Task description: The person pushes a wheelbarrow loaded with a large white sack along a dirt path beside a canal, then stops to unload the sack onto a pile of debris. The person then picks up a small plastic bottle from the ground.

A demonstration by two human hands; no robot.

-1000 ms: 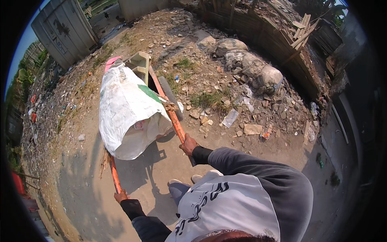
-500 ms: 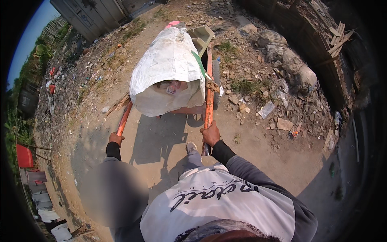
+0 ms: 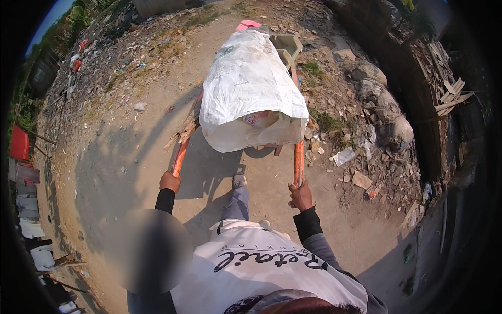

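Note:
My left hand [image 3: 170, 182] is wrapped round the orange left handle [image 3: 180, 158] of a handcart. My right hand [image 3: 300, 196] grips the matching right handle [image 3: 298, 161], which shows worn, chipped paint. Between the handles, ahead of me, a large white woven sack [image 3: 250, 86] lies on the cart with its open mouth toward me. Some reddish item [image 3: 256, 118] shows inside the mouth; I cannot make out what it is. Behind the sack sit a beige plastic piece [image 3: 287, 48] and something pink [image 3: 248, 24]. The sack hides most of the cart's bed.
Rubble and litter [image 3: 361, 179] line the right side, with stuffed sacks [image 3: 395, 125] beside a dark wall. More scattered litter [image 3: 78, 65] lies at the left. A packed dirt path [image 3: 136, 131] runs under and ahead of the cart. A red sheet [image 3: 20, 142] stands at the far left.
The cart and sack have swung to the right in view, and both hands have shifted right with the handles. One foot has stepped. Both hands keep their grip.

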